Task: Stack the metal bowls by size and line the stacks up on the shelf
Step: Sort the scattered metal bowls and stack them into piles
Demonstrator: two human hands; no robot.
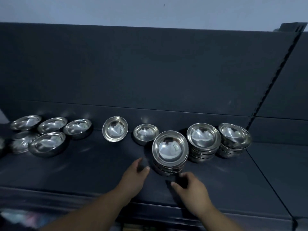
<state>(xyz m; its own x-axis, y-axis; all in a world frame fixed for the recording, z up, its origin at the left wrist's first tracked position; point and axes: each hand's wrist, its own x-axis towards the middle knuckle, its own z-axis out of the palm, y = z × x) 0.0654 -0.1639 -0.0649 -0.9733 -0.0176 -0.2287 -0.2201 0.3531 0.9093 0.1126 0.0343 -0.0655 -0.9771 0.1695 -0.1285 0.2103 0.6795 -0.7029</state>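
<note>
The dark shelf (83,172) runs the full width of the view, with a dark back panel (133,72) rising behind it. Three stacks of metal bowls stand on its right half. The right stack (235,140) and the middle stack (203,142) sit side by side towards the back. The near stack (170,152) stands left of them and forward of their line, close against the middle stack.

Loose bowls lie to the left: a cluster of larger bowls (48,144) at the far left, then a tilted single bowl (115,129) and a small bowl (145,134) just behind the near stack.

Both hands hold nothing. The left hand (133,177) hovers just left of the near stack's base, fingers relaxed and slightly apart. The right hand (191,185) is in front of the base, fingers loosely curled, thumb pointing left. Blur hides whether its fingertips (181,175) touch the bottom bowl.

The near stack lies ahead of and between the two hands, the right one slightly nearer. Being round, it offers no preferred axis. Lining it up likely means cupping both sides and sliding it back, level with the other stacks, without tipping its top bowl.
</note>
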